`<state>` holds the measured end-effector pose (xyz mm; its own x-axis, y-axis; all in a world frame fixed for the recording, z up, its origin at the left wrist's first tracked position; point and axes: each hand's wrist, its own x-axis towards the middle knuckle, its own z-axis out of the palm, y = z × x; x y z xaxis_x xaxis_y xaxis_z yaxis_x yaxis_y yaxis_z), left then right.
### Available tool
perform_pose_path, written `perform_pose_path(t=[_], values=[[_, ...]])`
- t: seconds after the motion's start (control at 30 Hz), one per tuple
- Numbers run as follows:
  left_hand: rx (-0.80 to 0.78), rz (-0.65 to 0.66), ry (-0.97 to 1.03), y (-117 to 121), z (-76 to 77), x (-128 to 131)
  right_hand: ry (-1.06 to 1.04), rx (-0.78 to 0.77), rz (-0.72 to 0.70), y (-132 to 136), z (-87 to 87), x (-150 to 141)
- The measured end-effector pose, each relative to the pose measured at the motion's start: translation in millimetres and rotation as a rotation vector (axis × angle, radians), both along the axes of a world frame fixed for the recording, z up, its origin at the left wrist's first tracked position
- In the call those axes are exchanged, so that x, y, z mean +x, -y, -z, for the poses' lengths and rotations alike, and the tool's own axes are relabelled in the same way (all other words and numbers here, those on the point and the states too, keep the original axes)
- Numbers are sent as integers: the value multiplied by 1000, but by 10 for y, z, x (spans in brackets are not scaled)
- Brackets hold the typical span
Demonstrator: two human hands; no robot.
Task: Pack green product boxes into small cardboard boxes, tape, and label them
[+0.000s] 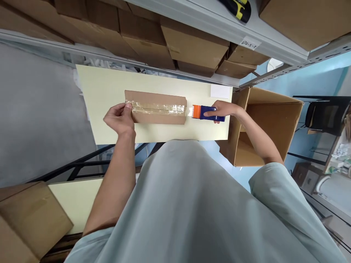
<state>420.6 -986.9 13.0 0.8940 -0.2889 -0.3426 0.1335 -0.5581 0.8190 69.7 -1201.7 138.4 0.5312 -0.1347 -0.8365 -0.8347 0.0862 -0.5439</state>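
Observation:
A long, flat cardboard box (159, 118) lies on the pale yellow table (164, 133). Clear packing tape (159, 109) runs lengthwise along its top seam. My left hand (120, 117) is at the box's left end, thumb on the tape there and fingers closed on that edge. To the right of the box, my right hand (219, 110) is wrapped round a tape dispenser (204, 112) with a dark blue body and an orange front. A short strip of tape seems to span from the box's right end to the dispenser's front.
A white card (219, 91) lies at the table's back right. Beyond the table, a shelf holds several cardboard boxes (194, 45), with a black and yellow tool (238, 9) above. An open carton (265, 124) stands at the right. Another box (35, 215) sits at lower left.

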Motion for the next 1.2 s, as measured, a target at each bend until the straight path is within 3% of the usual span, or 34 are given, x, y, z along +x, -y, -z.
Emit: perform_pose_path(t=[0.13,0.27,0.4,0.6,0.73,0.83,0.93,1.07,1.2], values=[[-22,58,50,-10,21,-70,-20,-24,-26,-35,162,18],[77,130,60,-15,27,-59,-62,-97,-83,-64,227,49],[131,143,61,-13,32,-24,-125,-288,-147,-195,301,218],[122,168,96,-70,91,4,-292,-674,-144,-630,572,573],[71,180,91,-136,97,7,-462,-722,-70,-859,615,474],[78,283,170,-175,-16,-46,-464,-721,24,-992,478,334],[23,456,373,-126,-246,-237,-430,-773,175,-1093,259,352],[-261,812,384,132,-665,-693,-350,-835,267,-1072,-103,668],[-548,963,440,501,-1092,-1024,-204,-878,207,-815,-571,1093]])
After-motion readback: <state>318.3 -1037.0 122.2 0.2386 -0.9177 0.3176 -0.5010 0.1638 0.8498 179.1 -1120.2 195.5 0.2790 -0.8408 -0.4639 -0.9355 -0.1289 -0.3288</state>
